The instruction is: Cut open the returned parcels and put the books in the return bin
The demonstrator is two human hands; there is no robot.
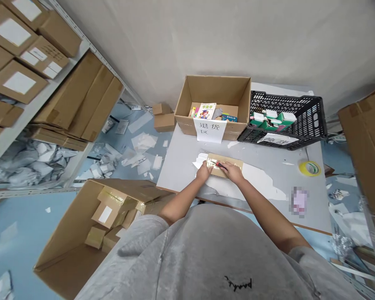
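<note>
A flat cardboard parcel wrapped in shiny tape (224, 165) lies on the grey table (181, 171), on torn white paper. My left hand (204, 171) grips its near left edge. My right hand (233, 172) rests on the parcel's right part and holds a small cutter with a dark and red handle (220, 165), its tip at the tape. The cutter's blade is too small to make out.
An open carton of books (212, 89) with a paper sign (210, 130) and a black plastic crate (284, 118) stand at the table's far side. A yellow tape roll (309, 168) lies to the right. Cartons fill the shelves (53, 100) and floor (81, 237).
</note>
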